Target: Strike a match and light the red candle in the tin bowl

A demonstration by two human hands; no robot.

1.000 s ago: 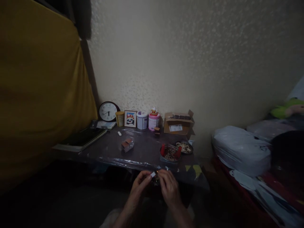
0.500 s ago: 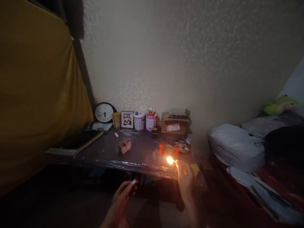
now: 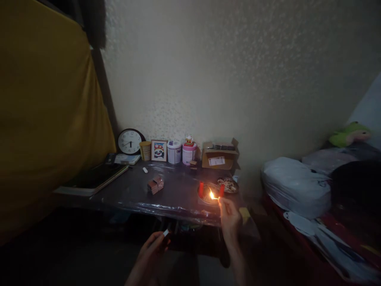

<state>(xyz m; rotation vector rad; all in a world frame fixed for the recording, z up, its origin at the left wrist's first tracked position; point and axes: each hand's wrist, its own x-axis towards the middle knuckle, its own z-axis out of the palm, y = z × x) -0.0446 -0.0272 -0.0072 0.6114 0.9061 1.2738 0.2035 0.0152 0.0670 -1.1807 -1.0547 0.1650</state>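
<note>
My right hand pinches a burning match, its flame pointing left over the table's front right part. Two red candles stand on a round dish: the left candle is just beyond the flame, and the right candle rises behind my fingertips. No flame shows on either candle. Below the table's front edge, my left hand is closed around a small matchbox with a pale end; most of it is hidden by the fingers and the dark.
A plastic-covered table bears a brown wrapped bundle, a patterned round dish and a cardboard box. Along the wall stand a clock, a picture frame and tubs. White bags lie at right.
The match flame has shrunk and dimmed, and the room looks darker. My right hand has moved slightly up and left with the match. My left hand has dipped a little.
</note>
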